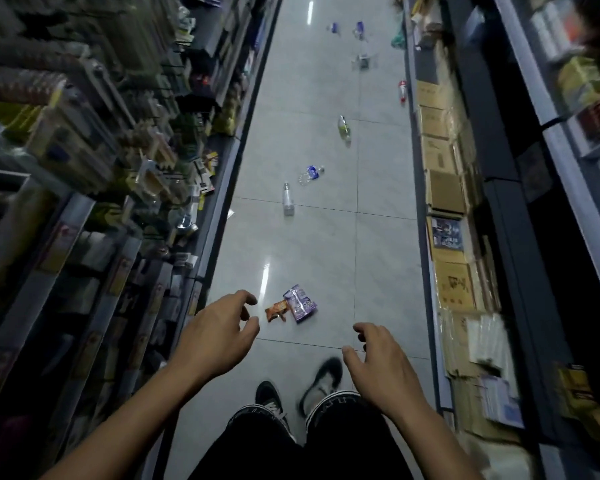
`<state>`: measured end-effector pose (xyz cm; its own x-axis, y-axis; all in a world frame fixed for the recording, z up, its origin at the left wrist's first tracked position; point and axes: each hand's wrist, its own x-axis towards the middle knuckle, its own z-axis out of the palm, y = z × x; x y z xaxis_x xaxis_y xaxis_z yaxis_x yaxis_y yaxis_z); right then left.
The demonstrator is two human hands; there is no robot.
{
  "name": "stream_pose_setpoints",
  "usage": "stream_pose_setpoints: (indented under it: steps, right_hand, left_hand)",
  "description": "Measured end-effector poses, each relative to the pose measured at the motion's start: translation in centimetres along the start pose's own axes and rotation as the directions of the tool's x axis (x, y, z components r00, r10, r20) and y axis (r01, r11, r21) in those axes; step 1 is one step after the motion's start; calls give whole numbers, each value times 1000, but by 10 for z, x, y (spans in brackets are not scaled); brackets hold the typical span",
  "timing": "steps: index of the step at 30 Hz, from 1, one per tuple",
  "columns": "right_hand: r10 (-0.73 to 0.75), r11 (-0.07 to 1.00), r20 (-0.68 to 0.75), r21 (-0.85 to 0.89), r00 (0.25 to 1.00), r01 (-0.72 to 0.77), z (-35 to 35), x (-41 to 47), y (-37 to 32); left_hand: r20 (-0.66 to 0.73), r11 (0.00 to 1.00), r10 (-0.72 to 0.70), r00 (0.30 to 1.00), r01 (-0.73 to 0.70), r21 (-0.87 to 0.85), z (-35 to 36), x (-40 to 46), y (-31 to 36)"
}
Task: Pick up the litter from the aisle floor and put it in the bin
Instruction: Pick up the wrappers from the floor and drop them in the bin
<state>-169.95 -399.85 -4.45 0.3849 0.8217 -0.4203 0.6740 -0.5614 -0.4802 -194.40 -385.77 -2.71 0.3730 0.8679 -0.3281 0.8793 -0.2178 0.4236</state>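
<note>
Litter lies along the tiled aisle floor [326, 251]. Nearest are an orange snack wrapper [276, 311] and a purple packet [300, 303], side by side. Farther on lie a white bottle [287, 199], a crushed clear bottle with a blue label [311, 173], a green-labelled bottle [344, 129], a red-and-white bottle [402, 91] and several small pieces at the far end. My left hand [219, 327] hovers just left of the wrappers, fingers loosely curled, holding nothing. My right hand [378, 362] hangs lower right, also empty. No bin is in view.
Stocked shelves [94, 188] line the left side. Cardboard boxes [444, 188] are stacked along the right shelf base. My two feet in dark shoes [269, 398] stand on the floor below my hands.
</note>
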Motion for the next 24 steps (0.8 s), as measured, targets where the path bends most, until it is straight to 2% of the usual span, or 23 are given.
stream_pose_setpoints:
  steps: [6, 14, 19, 24]
  right_hand:
    - [23, 999, 38, 39, 999, -25, -20, 70, 9]
    - [-12, 1000, 136, -20, 991, 15, -39, 163, 14]
    - [4, 999, 187, -52, 982, 6, -30, 209, 11]
    - [89, 996, 280, -39, 956, -82, 25, 247, 15]
  left_hand:
    - [34, 999, 10, 999, -11, 36, -7, 78, 38]
    - [58, 998, -51, 997, 50, 23, -2, 160, 69]
    - [67, 994, -104, 992, 105, -18, 9, 208, 61]
    - [153, 986, -160, 975, 166, -28, 57, 257, 20]
